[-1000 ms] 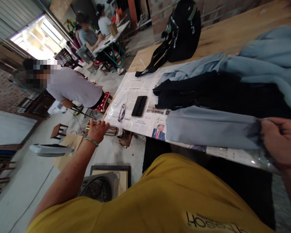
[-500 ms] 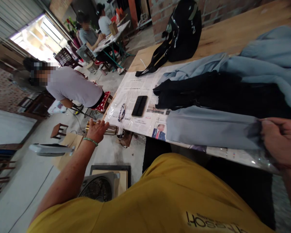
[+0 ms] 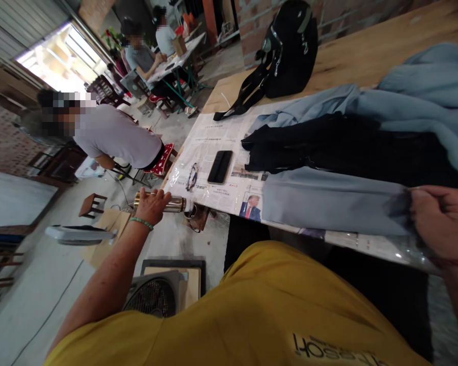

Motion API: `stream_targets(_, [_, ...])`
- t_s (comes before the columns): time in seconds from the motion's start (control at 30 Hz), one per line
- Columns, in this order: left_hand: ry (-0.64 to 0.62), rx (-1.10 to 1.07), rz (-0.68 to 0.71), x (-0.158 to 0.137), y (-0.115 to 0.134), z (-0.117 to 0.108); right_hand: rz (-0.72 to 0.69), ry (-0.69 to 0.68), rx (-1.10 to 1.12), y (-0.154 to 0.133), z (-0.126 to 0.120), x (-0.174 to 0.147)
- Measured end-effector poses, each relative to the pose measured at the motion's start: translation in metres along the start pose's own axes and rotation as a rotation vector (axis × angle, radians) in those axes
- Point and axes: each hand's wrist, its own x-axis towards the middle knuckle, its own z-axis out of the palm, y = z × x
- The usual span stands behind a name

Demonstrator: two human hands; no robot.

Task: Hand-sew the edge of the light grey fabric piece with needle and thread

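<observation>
Daylight from a blown-out doorway [image 3: 57, 61] upper left, soft shadows, strong wide-angle bending at edges, slight blur.

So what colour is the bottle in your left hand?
Shiny gold and silver metal bottle, gripped by the left hand; head view.

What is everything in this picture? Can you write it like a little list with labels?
Place: workshop with a long wooden table covered partly by newspaper
Left hand: gripping a metal flask at the table's end
Right hand: pinching the edge of a grey-blue cloth
On the newspaper: black phone, glasses, black garment
Further back: black backpack, more blue fabric
On the floor: box fan
Other people: one person bending nearby, others seated at a far table
</observation>
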Motion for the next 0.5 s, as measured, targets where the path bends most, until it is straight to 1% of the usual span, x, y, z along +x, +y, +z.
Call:
stream_targets(0.13, [-0.029,-0.063,-0.05,-0.001,-0.009,0.002,0.07,-0.006,-0.034,-0.007,-0.002,0.0])
stream_targets(0.2, [-0.037,-0.139,-0.117,-0.001,-0.018,0.006,0.082,-0.02,-0.042,-0.011,-0.004,0.0])
stream_targets(0.27, [-0.01,-0.231,-0.204,-0.001,-0.029,0.013,0.098,-0.026,-0.045,-0.013,-0.004,-0.001])
stream_targets(0.37, [0.096,-0.442,-0.355,0.003,-0.045,0.026,0.114,-0.018,-0.045,-0.011,-0.003,-0.002])
stream_targets(0.43, [0.192,-0.687,-0.436,0.009,-0.05,0.036,0.113,-0.015,-0.051,-0.011,-0.003,-0.002])
stream_targets(0.5, [0.326,-0.955,-0.528,0.02,-0.049,0.045,0.108,-0.018,-0.06,-0.012,-0.003,-0.003])
